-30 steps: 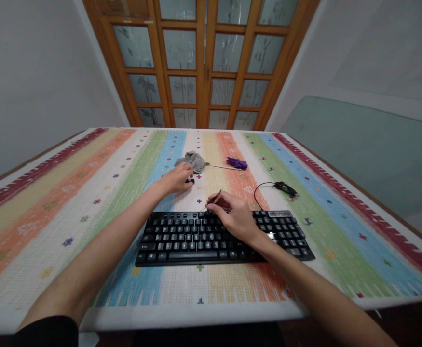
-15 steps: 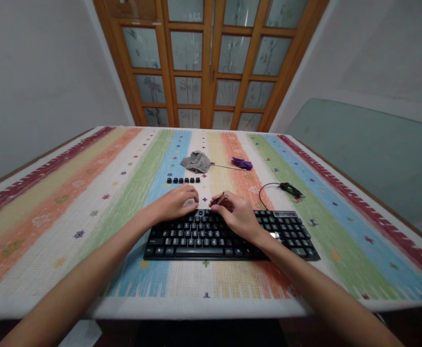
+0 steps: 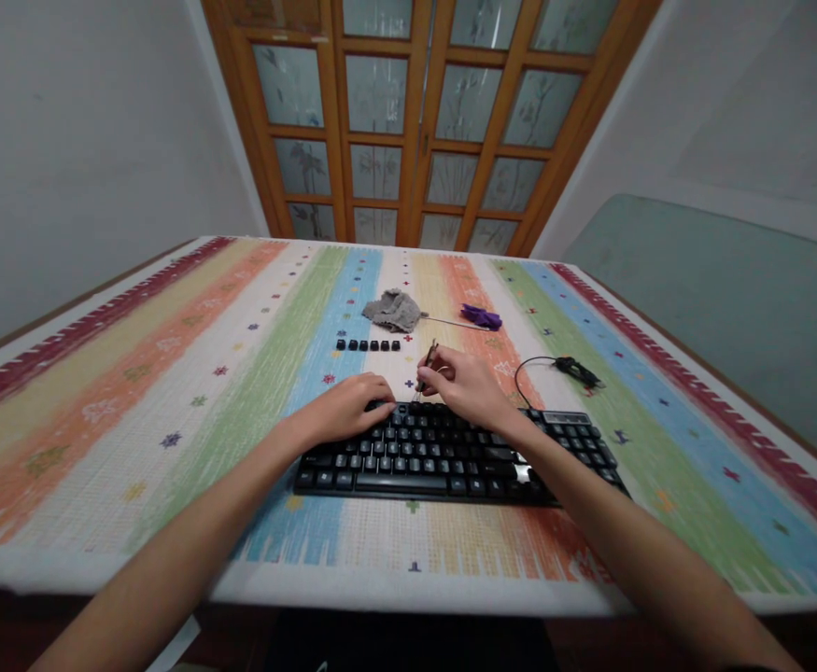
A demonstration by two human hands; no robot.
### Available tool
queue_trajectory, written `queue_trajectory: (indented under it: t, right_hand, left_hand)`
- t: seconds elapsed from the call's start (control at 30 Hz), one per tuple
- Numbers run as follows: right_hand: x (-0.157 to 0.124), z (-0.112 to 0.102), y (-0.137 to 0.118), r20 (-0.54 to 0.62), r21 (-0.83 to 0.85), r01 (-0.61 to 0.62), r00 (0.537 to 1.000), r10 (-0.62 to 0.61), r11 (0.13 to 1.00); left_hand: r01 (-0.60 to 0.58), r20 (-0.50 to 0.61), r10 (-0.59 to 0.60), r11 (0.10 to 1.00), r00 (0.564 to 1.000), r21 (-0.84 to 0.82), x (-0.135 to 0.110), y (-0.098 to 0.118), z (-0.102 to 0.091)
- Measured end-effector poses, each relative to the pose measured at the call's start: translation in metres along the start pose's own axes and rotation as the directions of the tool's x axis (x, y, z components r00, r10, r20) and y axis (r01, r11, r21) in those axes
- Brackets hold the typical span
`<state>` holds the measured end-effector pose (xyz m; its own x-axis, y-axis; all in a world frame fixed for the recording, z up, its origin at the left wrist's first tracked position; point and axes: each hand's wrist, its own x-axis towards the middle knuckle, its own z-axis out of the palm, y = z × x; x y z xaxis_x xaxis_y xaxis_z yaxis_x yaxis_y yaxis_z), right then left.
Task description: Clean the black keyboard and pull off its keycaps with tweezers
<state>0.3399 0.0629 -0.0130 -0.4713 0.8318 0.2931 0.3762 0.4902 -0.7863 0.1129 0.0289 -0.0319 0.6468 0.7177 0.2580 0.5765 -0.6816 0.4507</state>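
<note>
A black keyboard (image 3: 450, 453) lies on the striped tablecloth (image 3: 170, 392) in front of me. My left hand (image 3: 342, 411) rests on the keyboard's upper left part, fingers curled over the top row of keys. Just right of it, my right hand (image 3: 468, 385) pinches a thin wire keycap puller (image 3: 426, 359) held upright over the keyboard's top edge. A short row of several loose black keycaps (image 3: 370, 344) sits on the cloth beyond the keyboard.
A crumpled grey cloth (image 3: 394, 310) and a purple-handled brush (image 3: 479, 317) lie further back. The keyboard's cable and plug (image 3: 576, 371) curl at the right. Wooden glass-paned doors (image 3: 422, 121) stand behind the table; a glass sheet (image 3: 716, 299) leans at the right.
My left hand left the row of keycaps and came back onto the keyboard's top left. My right hand lifted the puller toward the top row. The view shifted slightly.
</note>
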Motion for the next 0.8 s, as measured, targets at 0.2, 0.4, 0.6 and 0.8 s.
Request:
queue_trajectory:
  t: [0.2,0.4,0.6,0.8]
  right_hand:
    - [0.014,0.001,0.009,0.001,0.031,-0.080,0.997,0.080,0.996]
    - [0.014,-0.007,0.019,0.082,0.276,-0.155,0.987,0.137,0.949]
    - [-0.006,-0.016,0.005,0.015,0.344,-0.040,0.999,0.037,0.938]
    - [-0.016,-0.021,-0.007,-0.028,0.305,0.026,0.999,-0.018,0.952]
  left_hand:
    - [0.025,-0.014,-0.025,1.000,1.000,-0.016,0.000,0.001,0.001]
    - [0.033,-0.023,-0.033,0.999,0.999,-0.008,-0.002,0.002,0.001]
    - [0.044,-0.144,-0.058,0.994,0.988,-0.098,0.003,0.015,-0.004]
    - [-0.063,-0.191,0.049,0.996,0.980,-0.065,0.013,0.031,-0.004]
